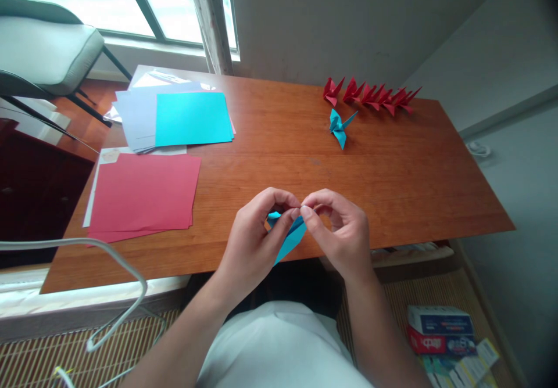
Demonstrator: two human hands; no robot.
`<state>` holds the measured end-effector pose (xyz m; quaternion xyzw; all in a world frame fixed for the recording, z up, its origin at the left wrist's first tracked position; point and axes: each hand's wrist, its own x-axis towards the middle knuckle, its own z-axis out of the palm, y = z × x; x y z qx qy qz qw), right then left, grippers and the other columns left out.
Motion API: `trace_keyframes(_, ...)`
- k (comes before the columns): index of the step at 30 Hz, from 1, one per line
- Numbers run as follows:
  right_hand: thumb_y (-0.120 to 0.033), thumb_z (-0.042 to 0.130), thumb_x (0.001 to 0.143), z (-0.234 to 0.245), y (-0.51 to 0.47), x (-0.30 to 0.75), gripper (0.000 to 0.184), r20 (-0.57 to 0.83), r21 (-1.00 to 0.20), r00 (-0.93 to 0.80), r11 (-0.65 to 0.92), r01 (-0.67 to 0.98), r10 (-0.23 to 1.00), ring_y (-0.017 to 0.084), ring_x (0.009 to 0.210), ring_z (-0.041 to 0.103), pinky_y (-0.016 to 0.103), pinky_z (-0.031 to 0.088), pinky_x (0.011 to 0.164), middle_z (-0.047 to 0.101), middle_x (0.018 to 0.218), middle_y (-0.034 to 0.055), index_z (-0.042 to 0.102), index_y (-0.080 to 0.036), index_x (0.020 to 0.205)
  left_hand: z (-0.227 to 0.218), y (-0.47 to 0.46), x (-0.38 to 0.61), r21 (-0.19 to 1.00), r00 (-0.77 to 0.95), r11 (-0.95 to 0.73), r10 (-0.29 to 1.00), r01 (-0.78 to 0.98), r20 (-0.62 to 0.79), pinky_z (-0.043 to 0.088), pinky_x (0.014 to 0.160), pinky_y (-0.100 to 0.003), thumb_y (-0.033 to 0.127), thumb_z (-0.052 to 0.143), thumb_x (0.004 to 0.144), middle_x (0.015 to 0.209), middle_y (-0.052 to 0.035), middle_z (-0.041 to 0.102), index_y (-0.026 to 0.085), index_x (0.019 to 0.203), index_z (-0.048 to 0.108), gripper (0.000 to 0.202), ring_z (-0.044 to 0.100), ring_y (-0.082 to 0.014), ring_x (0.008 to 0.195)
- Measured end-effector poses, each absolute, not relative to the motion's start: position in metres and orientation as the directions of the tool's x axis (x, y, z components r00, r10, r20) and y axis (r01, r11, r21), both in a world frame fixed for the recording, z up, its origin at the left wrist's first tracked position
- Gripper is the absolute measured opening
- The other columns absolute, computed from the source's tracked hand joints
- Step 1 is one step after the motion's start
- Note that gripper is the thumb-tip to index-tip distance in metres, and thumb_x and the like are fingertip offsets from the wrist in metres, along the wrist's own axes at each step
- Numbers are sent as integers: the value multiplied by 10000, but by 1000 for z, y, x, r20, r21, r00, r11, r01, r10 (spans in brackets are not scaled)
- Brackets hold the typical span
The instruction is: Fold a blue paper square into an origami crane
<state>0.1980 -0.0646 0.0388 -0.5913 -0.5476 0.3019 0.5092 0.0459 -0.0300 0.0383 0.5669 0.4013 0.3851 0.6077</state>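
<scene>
Between my hands, over the table's front edge, is a folded piece of blue paper. My left hand pinches it with thumb and forefinger near its top. My right hand also pinches at the paper's upper tip, its fingertips meeting those of the left. Part of the paper is covered by the left fingers. Beyond my hands stands a finished blue origami crane. Behind it, a row of several red origami cranes runs along the back edge.
Red paper sheets lie on the wooden table at left, with blue sheets and pale sheets behind. A white cable loops at the lower left. A chair stands by the window; boxes sit low at right.
</scene>
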Motion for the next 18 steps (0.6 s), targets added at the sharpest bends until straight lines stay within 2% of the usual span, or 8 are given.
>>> trace_keyframes(8,-236,649,873,35,-64,197,71,146,-966,244,85,243,959,160,729,630,284,531,656,670,788,5,671,-230,805,38,-29,46,1000,388,15,922,2,-14,500,687,-266,298,656,926,891,-56,677,204,910,654,96,631,-181,835)
trace_keyframes(13,-233,641,891,42,-66,200,49,70,-975,199,25,222,977,160,761,654,287,540,700,691,850,12,680,-223,862,38,-30,46,1000,369,21,929,-2,-18,503,673,-265,314,673,916,875,-54,677,205,915,654,111,625,-177,799)
trace_keyframes(18,-209,645,881,38,-66,202,61,133,-965,200,81,250,971,174,795,664,289,549,709,707,858,19,700,-230,866,37,-30,45,1000,369,-21,929,-2,20,509,715,-270,295,646,938,872,-43,667,210,929,646,86,624,-169,808)
